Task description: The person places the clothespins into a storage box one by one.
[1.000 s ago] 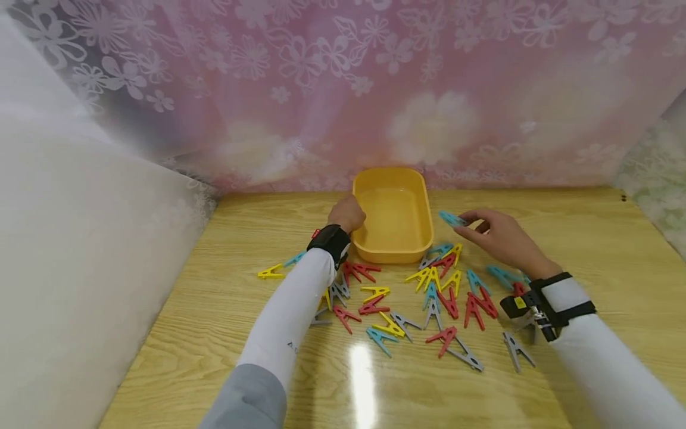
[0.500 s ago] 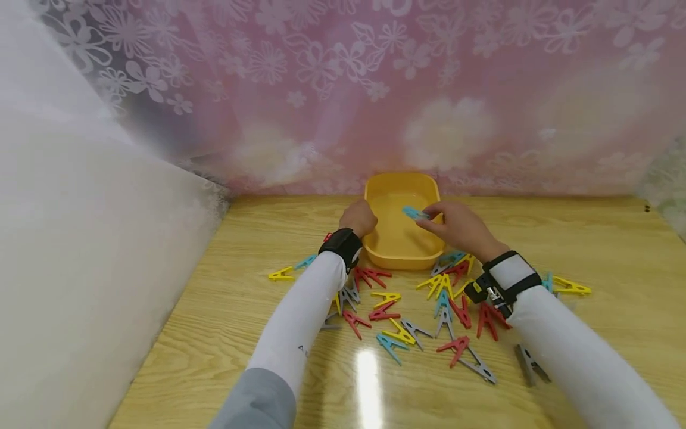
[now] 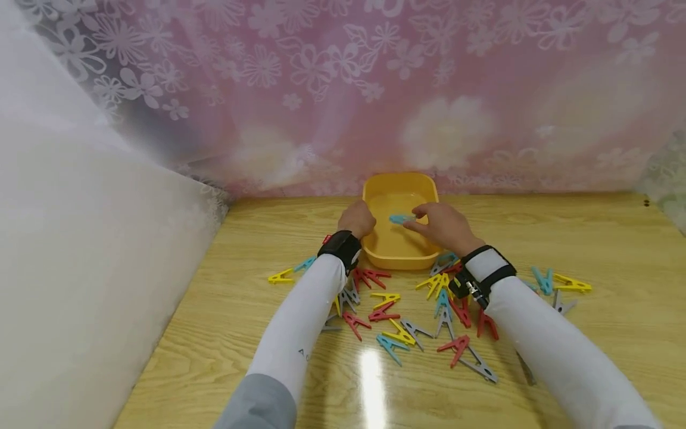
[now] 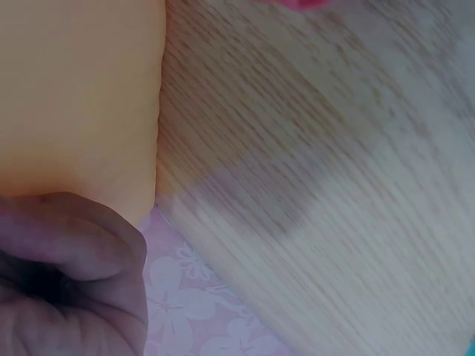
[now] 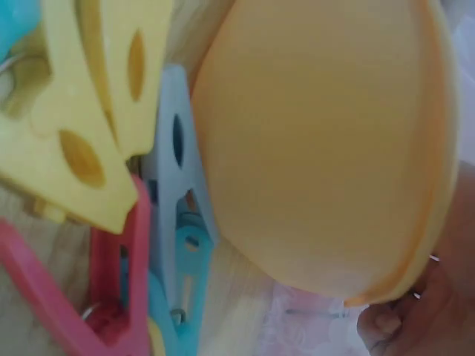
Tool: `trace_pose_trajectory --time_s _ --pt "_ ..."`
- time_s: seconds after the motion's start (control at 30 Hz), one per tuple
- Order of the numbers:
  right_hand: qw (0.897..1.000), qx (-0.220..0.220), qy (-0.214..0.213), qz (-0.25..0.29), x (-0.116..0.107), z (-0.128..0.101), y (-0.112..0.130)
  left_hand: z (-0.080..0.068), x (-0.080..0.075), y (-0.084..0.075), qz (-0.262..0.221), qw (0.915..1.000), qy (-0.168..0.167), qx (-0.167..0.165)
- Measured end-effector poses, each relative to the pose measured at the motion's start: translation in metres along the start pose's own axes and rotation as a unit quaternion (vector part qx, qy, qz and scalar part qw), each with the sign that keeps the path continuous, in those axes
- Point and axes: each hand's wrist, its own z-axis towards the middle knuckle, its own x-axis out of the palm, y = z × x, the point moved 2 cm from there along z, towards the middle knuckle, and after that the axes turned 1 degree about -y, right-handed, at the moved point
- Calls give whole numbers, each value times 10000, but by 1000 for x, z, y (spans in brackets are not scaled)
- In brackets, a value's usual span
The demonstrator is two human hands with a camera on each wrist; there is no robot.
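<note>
- Pink curtain hangs behind a wood table (image 3: 589,238).
- Left hand (image 3: 357,218) grips the tub (image 3: 399,260) rim.
- Right hand (image 3: 442,226) pinches a blue peg (image 3: 399,219) over the tub.
- Next, I think: let go.

A pink floral lace curtain (image 3: 375,89) is hanging behind the wooden table (image 3: 589,250), white fabric (image 3: 80,238) is draping on the left, and probably an overhead lamp is glaring off the tabletop.

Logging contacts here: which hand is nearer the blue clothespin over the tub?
Right. The right hand pinches the blue clothespin over the yellow tub; the left hand rests at the tub's left rim.
</note>
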Motion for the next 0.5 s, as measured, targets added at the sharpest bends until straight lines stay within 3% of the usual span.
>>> trace_pose_trajectory --time_s 0.27,0.5 --pt "9933 -42 -470 1050 -11 -16 -17 2 2 -1 172 9998 -61 -32" --pt "9926 59 -566 1077 -27 -38 -42 2 0 -3 137 9999 -7 -84"
